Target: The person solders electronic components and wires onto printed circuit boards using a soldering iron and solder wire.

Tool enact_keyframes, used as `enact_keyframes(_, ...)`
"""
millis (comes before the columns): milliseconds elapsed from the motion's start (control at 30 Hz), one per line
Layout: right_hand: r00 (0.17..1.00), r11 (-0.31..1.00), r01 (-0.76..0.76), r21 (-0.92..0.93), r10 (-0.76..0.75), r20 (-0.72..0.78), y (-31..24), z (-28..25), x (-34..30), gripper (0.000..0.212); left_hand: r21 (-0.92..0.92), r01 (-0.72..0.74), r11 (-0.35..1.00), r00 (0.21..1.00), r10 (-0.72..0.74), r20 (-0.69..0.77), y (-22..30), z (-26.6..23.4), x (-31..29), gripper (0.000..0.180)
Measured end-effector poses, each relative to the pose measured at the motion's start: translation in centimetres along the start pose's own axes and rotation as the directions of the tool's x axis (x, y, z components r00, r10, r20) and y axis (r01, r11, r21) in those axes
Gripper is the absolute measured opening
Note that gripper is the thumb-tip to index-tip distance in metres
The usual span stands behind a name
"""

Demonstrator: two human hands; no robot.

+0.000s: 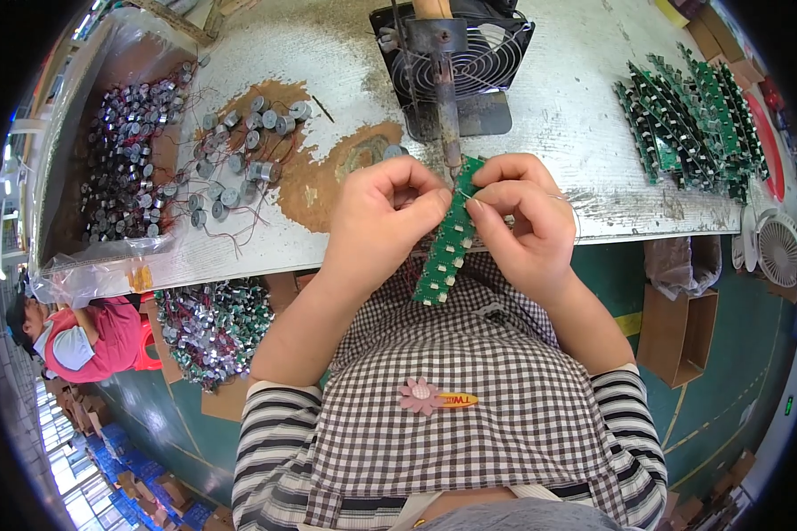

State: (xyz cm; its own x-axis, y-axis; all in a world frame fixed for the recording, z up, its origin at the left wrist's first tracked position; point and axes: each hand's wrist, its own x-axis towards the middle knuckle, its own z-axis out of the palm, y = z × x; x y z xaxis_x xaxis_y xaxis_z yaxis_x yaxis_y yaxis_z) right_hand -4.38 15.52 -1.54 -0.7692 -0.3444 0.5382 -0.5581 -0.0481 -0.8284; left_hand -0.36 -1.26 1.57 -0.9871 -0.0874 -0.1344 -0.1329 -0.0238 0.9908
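Note:
A long green circuit board strip [444, 257] slants between my hands, with a row of small white connectors along it. My left hand [388, 212] is closed in a pinch at the board's upper left edge; what lies between its fingertips is hidden. On the opposite side my right hand [527, 221] pinches a thin wire that looks like solder, its fingers against the board's edge. A loop of this wire curves out past the back of that hand. Directly above the board's top end, the tip of an upright soldering iron [449, 115] points down.
Behind the iron stands a black fan [483, 53]. Small round motors [257, 124] with red wires lie left on the worn table, beside a lined box [133, 159] of more. Green boards [691, 124] are stacked right. A white fan [777, 248] and another person [88, 341] are farther off.

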Motion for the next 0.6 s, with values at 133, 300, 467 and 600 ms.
enact_keyframes(133,1.0,1.0,-0.012,0.022,0.013,-0.005,0.1,0.3,-0.4,0.009,-0.051,0.06,0.997,0.998,-0.061,-0.001,0.2,0.0,-0.3,0.009)
enact_keyframes(300,0.997,0.996,-0.076,0.047,0.076,-0.001,0.2,0.1,-0.8,0.009,0.119,0.046,0.992,0.995,-0.056,0.08,-0.1,-1.1,-0.2,0.009)
enact_keyframes(467,0.995,0.996,-0.087,0.037,0.089,-0.042,0.9,-0.2,-1.1,0.009,0.745,-0.36,0.562,0.681,0.704,-0.201,1.4,-5.9,0.4,0.019)
enact_keyframes(600,0.995,0.995,-0.098,0.029,0.098,-0.032,1.3,-0.2,-1.0,0.009,0.837,-0.127,0.533,0.66,0.675,-0.33,1.5,-11.9,-0.5,0.015)
